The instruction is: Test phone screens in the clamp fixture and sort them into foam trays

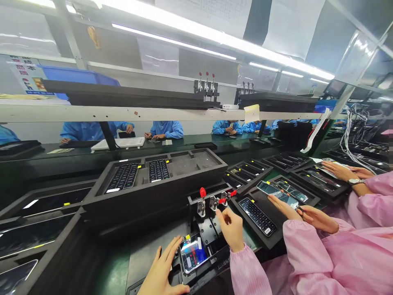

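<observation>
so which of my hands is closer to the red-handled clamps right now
Right. Your right hand is just in front of the red-handled clamps, fingertips close to the middle one. Your left hand is farther off, beside the lit phone.

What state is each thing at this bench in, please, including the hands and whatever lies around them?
Left hand, fingers spread
Right hand, fingers curled
Phone in black fixture, face up, screen lit
Left clamp, handle upright
Middle clamp, handle sideways
Right clamp, handle sideways
Large foam tray, partly filled
Co-worker's phone, held; unclear whether lit
Overhead light tube, lit
</observation>
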Demonstrator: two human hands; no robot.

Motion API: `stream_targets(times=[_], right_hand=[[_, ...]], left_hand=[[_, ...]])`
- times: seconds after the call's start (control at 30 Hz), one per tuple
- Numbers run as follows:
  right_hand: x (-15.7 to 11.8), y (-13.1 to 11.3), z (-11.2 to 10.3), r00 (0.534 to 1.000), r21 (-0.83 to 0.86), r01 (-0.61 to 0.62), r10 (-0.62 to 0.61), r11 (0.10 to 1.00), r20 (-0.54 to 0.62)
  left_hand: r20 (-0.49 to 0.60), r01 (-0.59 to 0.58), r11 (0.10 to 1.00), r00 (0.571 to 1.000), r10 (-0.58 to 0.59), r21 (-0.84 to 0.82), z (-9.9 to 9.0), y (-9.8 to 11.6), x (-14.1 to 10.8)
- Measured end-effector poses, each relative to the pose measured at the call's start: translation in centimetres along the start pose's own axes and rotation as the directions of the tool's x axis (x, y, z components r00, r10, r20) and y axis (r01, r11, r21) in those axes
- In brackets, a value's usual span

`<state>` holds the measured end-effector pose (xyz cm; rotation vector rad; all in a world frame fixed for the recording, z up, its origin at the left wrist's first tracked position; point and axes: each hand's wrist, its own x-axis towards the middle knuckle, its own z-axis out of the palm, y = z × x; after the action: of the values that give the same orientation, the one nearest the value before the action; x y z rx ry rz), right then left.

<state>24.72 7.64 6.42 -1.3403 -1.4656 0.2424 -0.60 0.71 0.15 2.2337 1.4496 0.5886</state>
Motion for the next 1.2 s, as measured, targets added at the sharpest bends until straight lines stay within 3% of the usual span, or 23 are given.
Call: stream_targets(times=[0.1, 0.17, 0.27, 0.33, 0.47, 0.6, 0.7, 0.83, 0.93, 1.0, 1.1, 1.2], right_hand=[[2.0, -1.0, -1.3, 0.943, 0.045, 0.072, -0.053, 0.996, -0.329], [3.9, -1.5, -2.2, 0.922, 0.013, 0.131, -0.117, 0.991, -0.369], [5.9, -1.6, -3.1, 0.963, -0.003, 0.202, -0.199, 0.979, -0.182], [5.7, -1.0, -3.5, 0.966, -0.002, 0.227, -0.225, 0.974, -0.130], [1.8, 2.3, -3.3, 0.953, -0.069, 0.234, -0.243, 0.970, -0.181], [-2.1, 5.7, -2.4, 0.985, -0.319, 0.167, -0.172, 0.933, 0.014], [-2.6, 6.1, -2.4, 0.990, -0.398, 0.105, -0.059, 0.911, 0.125], [-1.2, 5.3, -2.4, 0.997, -0.160, 0.074, -0.068, 0.984, 0.044], [0.1, 5.0, -1.8, 0.996, 0.019, -0.084, 0.085, 0.996, -0.026], [0.8, 5.0, -1.3, 0.979, 0.078, -0.189, 0.182, 0.979, 0.090], [1.2, 5.3, -0.7, 0.931, 0.126, -0.249, 0.201, 0.960, 0.303], [1.0, 5.8, -0.5, 0.914, 0.117, -0.265, 0.210, 0.957, 0.346]], left_hand=[[0.003, 0.000, 0.999, 1.000, 0.000, 0.038, 0.1, 0.5, 0.4], [0.008, -0.005, 0.998, 1.000, 0.004, 0.057, 0.4, 1.2, 0.9], [0.023, -0.012, 0.998, 1.000, 0.011, 0.065, 1.2, 2.5, 2.0], [0.029, -0.013, 0.998, 1.000, 0.012, 0.063, 1.6, 3.2, 2.6], [0.023, 0.008, 0.999, 1.000, -0.010, 0.054, 2.0, 3.6, 3.1], [0.020, 0.005, 0.996, 1.000, -0.007, 0.092, 2.9, 2.7, 3.2], [-0.009, 0.001, 0.988, 1.000, 0.000, 0.152, 3.8, 2.1, 3.4], [-0.103, -0.005, 0.981, 0.994, 0.025, 0.195, 4.9, 1.7, 3.5], [-0.127, -0.016, 0.983, 0.991, 0.040, 0.184, 5.2, 1.4, 3.3], [-0.125, -0.014, 0.985, 0.992, 0.036, 0.172, 5.3, 1.1, 3.2], [-0.122, -0.016, 0.985, 0.992, 0.037, 0.170, 5.4, 0.9, 3.3], [-0.130, -0.025, 0.980, 0.990, 0.052, 0.196, 5.5, 0.7, 3.4]])
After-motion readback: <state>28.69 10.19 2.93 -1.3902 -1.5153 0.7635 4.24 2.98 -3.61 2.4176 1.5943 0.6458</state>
